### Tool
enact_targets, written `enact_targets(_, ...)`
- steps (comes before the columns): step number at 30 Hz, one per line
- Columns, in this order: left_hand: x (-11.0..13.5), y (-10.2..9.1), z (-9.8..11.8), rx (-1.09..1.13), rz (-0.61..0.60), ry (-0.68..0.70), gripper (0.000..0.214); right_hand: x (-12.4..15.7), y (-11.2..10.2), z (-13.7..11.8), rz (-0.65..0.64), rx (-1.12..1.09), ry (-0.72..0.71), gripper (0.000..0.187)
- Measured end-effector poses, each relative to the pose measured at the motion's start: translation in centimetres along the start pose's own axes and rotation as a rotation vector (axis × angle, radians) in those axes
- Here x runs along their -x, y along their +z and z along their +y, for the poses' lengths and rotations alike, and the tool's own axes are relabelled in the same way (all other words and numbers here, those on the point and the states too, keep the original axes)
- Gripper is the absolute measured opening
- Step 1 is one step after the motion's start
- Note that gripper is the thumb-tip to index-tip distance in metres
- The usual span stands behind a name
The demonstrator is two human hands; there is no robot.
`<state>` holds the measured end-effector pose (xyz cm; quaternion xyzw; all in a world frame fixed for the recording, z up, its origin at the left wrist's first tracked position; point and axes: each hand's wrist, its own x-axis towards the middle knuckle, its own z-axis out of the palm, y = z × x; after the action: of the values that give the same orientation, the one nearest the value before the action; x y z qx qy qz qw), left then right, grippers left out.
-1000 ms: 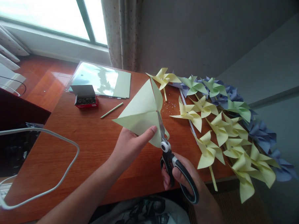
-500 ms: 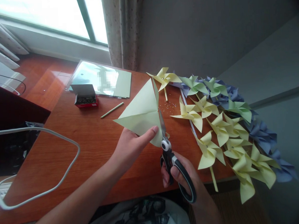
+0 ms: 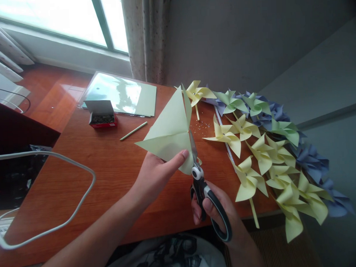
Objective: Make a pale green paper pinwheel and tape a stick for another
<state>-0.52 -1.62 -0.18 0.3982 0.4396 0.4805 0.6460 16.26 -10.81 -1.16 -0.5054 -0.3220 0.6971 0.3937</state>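
My left hand (image 3: 156, 174) pinches a pale green folded paper square (image 3: 168, 136) by its lower edge, thumb on top, and holds it up above the wooden desk (image 3: 103, 180). My right hand (image 3: 219, 214) is closed in the black-and-grey handles of a pair of scissors (image 3: 202, 187). The blades point up and away from me and run along a cut in the paper's right side, nearly closed.
Several yellow, green and blue paper pinwheels (image 3: 267, 153) lie along the desk's right edge. A red box of pins (image 3: 101, 115), a thin green stick (image 3: 133, 131) and a stack of green sheets (image 3: 120, 94) lie at the back. A white cable (image 3: 51, 194) loops at the left.
The scissor blades have closed a little further into the paper, and the sheet's upper flap has tipped up slightly. Both hands stay in nearly the same place.
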Motion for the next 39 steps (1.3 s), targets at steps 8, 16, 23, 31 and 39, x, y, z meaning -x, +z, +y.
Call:
enact_targets(8, 0.09, 0.08, -0.07, 0.101, -0.017, -0.031, 0.027, -0.04, 0.07, -0.05, -0.023, 0.003, -0.02, 0.049)
enact_targets(16, 0.04, -0.13, 0.25, 0.232, -0.071, -0.112, 0.025, -0.2, -0.11, -0.37, -0.076, 0.012, -0.018, 0.049)
enact_targets(23, -0.15, -0.45, -0.15, 0.279, -0.077, -0.24, 0.017, -0.26, -0.15, -0.22, -0.071, 0.025, -0.03, 0.047)
enact_targets(31, 0.13, -0.11, -0.13, 0.168, -0.042, -0.13, 0.022, -0.36, 0.08, -0.07, -0.038, 0.016, -0.045, 0.045)
enact_targets(39, 0.21, 0.11, -0.2, 0.153, -0.04, -0.128, 0.022, -0.24, 0.5, -0.19, 0.026, 0.009, -0.042, 0.043)
